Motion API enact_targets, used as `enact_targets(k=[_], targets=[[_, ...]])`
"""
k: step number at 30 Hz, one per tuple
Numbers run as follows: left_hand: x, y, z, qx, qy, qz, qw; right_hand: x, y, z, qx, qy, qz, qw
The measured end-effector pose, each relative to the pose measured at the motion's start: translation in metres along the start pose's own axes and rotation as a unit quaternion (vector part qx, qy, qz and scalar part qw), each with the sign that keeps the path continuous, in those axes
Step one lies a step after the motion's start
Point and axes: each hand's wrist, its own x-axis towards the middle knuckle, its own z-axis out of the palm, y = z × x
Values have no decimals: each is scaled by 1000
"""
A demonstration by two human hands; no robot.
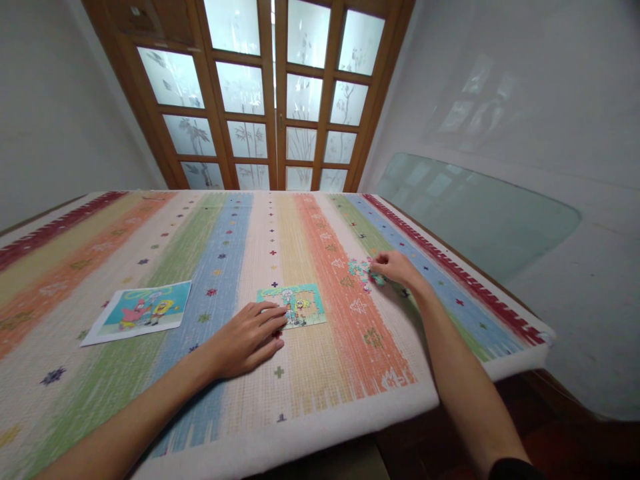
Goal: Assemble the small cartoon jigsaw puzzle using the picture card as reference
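Note:
My left hand (250, 339) lies flat on the tablecloth, fingers stretched out. Its fingertips rest on the lower left part of a cartoon jigsaw puzzle (311, 308), whose picture shows a yellow square figure and a teal one; bare tan areas appear in it. To the right, my right hand (393, 267) is at a small pile of loose puzzle pieces (359, 270), teal and pink. Its thumb and fingers are pinched together at the pile's edge; whatever is between them is too small to make out. Left of my left hand lies a printed picture sheet (145, 310) with pink and yellow cartoon figures.
A striped, fringed tablecloth (320, 373) covers the table, its front edge hanging near me. Wooden doors with frosted panes (250, 100) stand beyond the far edge. A pale glass panel (480, 207) is by the right wall.

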Motion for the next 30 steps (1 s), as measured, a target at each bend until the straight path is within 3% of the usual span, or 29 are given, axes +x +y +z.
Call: enact_targets(k=[3, 6, 14, 30], targets=[[-1, -1, 1, -1, 0, -1, 1000, -4, -18, 5, 147, -27, -38, 988], [-1, -1, 1, 4, -1, 2, 1000, -12, -40, 14, 269, -108, -90, 953], [1, 1, -1, 5, -5, 0, 1000, -36, -80, 44, 346, -277, -182, 877], [0, 1, 1, 9, -2, -2, 1000, -58, -108, 80, 246, -237, -293, 893]])
